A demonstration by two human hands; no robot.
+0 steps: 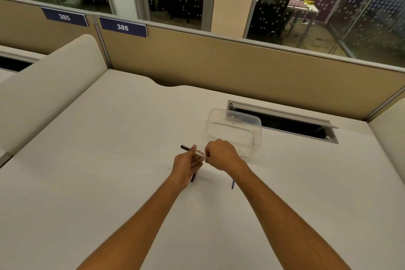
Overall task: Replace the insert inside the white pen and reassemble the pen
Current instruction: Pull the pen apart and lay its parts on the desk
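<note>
Both forearms reach over the desk (109, 160), where the left hand (186, 166) grips the white pen (198, 153) above it and the right hand (221, 155) pinches its near end, seemingly mid-assembly, needing a straight push or twist next.

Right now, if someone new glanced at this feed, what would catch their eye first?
Two bare forearms converge at mid-desk, where the left hand and right hand both grip a white pen with a dark end pointing left. Just behind the right hand sits a clear plastic container, beside an open cable hatch in the desk. A short blue piece lies on the desk under the right wrist.
</note>
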